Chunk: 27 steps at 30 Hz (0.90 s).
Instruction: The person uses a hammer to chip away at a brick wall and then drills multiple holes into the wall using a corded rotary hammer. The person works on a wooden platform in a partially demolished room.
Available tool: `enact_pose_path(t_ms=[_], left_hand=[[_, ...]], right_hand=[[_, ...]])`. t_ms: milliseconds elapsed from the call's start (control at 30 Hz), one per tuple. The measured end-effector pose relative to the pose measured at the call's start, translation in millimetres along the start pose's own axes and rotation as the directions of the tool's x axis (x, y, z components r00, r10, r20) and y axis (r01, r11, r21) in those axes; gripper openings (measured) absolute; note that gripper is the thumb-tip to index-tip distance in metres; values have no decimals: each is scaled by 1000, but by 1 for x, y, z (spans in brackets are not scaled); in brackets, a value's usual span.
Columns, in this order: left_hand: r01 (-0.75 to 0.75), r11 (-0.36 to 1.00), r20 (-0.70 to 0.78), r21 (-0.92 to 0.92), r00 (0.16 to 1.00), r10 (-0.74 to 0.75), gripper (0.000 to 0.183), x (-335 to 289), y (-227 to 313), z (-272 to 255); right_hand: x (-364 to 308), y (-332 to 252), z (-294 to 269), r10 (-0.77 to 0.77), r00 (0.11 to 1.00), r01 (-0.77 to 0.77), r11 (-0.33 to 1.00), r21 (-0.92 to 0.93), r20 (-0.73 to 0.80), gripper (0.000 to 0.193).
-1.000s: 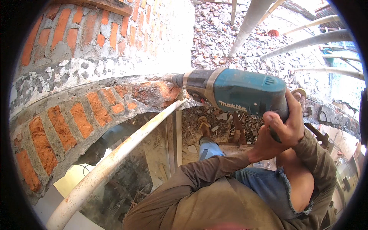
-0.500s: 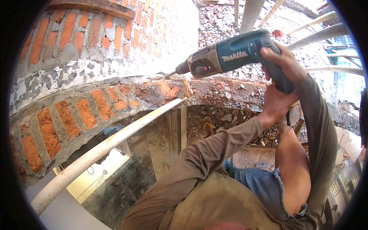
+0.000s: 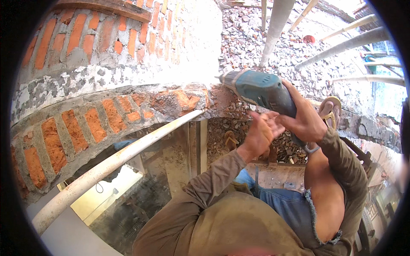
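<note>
My right hand (image 3: 308, 121) is closed around the rear handle of a teal and black rotary hammer drill (image 3: 261, 87). The drill points left and slightly up, its front end over the broken brick wall ledge (image 3: 179, 101); glare hides the bit's tip. Beneath the tool's body, my left hand (image 3: 259, 134) is open, fingers spread toward the drill's handle, with no object visible in it. Its fingertips come close to my right hand, but I cannot tell whether they touch.
A pale pole (image 3: 119, 164) runs diagonally up to the ledge. Brick rubble (image 3: 243, 34) covers the ground beyond, where several grey poles (image 3: 277, 30) slant. My sandalled feet rest on the ledge at right (image 3: 331, 110) and among debris below. A brick wall (image 3: 102, 36) stands at upper left.
The drill has swung down and to the right, its bit coming away from the ledge's brick edge. My left hand has come off the handle area and moved left, opening. My right foot now shows.
</note>
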<state>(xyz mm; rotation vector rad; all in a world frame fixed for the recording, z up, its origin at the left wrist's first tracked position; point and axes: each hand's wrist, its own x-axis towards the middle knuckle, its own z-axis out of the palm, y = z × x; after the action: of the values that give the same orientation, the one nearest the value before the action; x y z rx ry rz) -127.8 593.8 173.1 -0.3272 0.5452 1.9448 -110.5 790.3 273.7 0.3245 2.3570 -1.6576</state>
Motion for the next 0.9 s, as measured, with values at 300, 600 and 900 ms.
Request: enact_pose_path(t_ms=[300,600,900], left_hand=[[-195,919,-95,-342,980,172,85,90,22,-28],[-154,900,4,-407,985,171,83,66,23,1],[-108,937,-15,-333,994,109,69,46,26,38]], right_hand=[[-35,13,-19,-39,998,37,999,-23,-56,92],[-69,-8,-73,249,955,-125,831,542,-161,98],[-58,-6,-106,265,950,-117,795,595,-167,93]])
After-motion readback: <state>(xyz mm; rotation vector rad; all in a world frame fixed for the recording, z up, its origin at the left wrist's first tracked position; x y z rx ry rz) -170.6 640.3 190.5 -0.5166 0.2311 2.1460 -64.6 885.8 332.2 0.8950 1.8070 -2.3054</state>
